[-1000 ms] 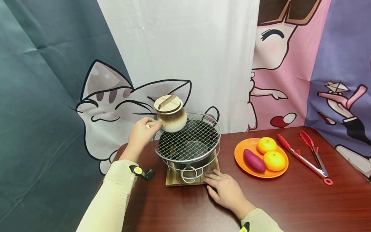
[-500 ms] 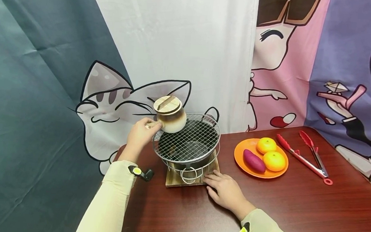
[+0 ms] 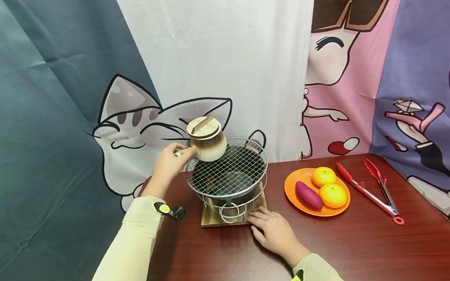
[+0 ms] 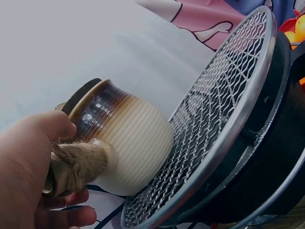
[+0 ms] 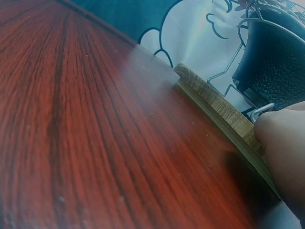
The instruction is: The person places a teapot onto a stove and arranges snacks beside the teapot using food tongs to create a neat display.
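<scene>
Lidded pot (image 3: pixel 209 147) at the wire grill (image 3: pixel 232 169)
On my feed, the left hand (image 3: pixel 170 162) grips the handle (image 4: pixel 86 164); the right hand (image 3: pixel 275 232), fingers loosely spread, touches the wooden board (image 3: pixel 212 218).

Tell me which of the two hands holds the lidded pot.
The left hand, gripping the pot by its handle; the right hand only touches the wooden board.

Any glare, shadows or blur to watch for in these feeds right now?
Head: fairly clear, soft sheen on the table. Left wrist: highlights on the dark glaze of the pot. Right wrist: hazy toward the top, pale glare on the table by the board, dark shadow near the right hand.
</scene>
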{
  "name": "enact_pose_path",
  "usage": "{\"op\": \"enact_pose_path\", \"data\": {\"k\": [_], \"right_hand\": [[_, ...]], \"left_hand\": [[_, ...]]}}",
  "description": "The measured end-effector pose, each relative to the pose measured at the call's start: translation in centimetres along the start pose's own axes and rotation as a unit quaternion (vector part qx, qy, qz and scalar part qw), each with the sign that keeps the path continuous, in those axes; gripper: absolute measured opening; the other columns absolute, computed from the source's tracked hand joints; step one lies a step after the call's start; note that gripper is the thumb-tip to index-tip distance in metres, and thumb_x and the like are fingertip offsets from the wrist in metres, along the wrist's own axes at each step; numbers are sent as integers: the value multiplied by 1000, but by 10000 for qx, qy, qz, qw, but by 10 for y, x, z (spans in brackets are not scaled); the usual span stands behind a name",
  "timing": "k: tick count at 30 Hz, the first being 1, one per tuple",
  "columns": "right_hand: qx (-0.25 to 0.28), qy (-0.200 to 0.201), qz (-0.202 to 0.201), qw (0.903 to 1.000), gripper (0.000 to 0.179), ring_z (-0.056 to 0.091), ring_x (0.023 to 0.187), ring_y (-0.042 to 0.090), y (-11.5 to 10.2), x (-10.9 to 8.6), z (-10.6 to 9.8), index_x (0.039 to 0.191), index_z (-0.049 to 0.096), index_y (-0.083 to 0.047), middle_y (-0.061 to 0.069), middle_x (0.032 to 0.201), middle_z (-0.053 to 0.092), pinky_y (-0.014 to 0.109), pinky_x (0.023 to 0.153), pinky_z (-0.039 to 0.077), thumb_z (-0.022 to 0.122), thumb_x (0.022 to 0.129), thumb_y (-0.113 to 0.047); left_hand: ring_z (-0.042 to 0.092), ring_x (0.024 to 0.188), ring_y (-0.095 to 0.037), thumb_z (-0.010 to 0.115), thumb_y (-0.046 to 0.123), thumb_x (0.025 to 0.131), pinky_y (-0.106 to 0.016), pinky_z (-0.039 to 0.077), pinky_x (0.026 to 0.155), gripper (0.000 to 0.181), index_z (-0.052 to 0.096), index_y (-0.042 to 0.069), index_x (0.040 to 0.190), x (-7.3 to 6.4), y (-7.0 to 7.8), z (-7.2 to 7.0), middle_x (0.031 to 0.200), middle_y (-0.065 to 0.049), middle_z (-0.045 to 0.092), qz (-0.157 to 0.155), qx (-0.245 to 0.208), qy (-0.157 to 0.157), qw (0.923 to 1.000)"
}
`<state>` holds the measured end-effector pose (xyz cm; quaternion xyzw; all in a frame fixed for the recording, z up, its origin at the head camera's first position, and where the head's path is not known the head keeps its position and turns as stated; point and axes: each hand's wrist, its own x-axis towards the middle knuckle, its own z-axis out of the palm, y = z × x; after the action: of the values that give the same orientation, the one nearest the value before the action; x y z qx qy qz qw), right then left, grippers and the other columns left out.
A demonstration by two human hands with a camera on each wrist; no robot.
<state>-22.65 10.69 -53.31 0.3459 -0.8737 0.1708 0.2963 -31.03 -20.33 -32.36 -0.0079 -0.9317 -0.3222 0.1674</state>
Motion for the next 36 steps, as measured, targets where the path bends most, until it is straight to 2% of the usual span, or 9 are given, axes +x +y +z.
{"op": "enact_pose_path", "data": {"k": [12, 19, 22, 26, 30, 36], "right_hand": [[-5, -12, 11, 10000, 30, 66, 116, 34, 1, -1, 0, 115, 77, -15, 2, 119, 73, 49, 96, 51, 73, 86, -23], [2, -5, -5, 10000, 30, 66, 116, 34, 1, 0, 0, 115, 77, -15, 2, 118, 73, 49, 95, 51, 74, 86, -22], [14, 59, -29, 10000, 29, 67, 114, 35, 0, 0, -1, 113, 77, -14, 2, 117, 73, 49, 95, 52, 74, 85, -21], [36, 94, -35, 9999, 29, 67, 114, 35, 0, 0, -1, 112, 77, -13, 3, 116, 74, 50, 95, 52, 74, 85, -20], [50, 90, -31, 9999, 29, 67, 114, 35, 1, 0, 1, 113, 77, -13, 2, 116, 74, 49, 95, 52, 73, 85, -20], [33, 79, -21, 10000, 30, 67, 115, 33, 1, -1, 1, 114, 77, -14, 1, 117, 73, 49, 95, 52, 74, 85, -21]], "left_hand": [[65, 108, -33, 60, 59, 91, -50, 48, 93, 55, 65, 13, 121, -1, -2, -9, 117, -13, 71, 110, -199, 82, 9997], [63, 104, -31, 61, 70, 85, -48, 49, 87, 62, 62, 20, 123, -2, -2, -9, 117, -10, 69, 60, 179, -260, 9995], [63, 104, -33, 61, 62, 89, -50, 49, 87, 59, 62, 17, 126, -2, -1, -8, 117, -13, 68, 168, 341, -399, 9985], [64, 103, -34, 65, 49, 90, -50, 49, 88, 52, 63, 13, 126, -2, 0, -5, 116, -14, 69, 263, 337, -441, 9981], [64, 97, -32, 68, 42, 89, -48, 50, 84, 46, 66, 9, 120, -2, 1, -1, 108, -14, 70, 201, 107, -321, 9992], [64, 92, -32, 69, 37, 89, -46, 50, 81, 38, 69, 6, 111, -4, 1, 9, 103, -15, 70, 148, -374, 157, 9991]]}}
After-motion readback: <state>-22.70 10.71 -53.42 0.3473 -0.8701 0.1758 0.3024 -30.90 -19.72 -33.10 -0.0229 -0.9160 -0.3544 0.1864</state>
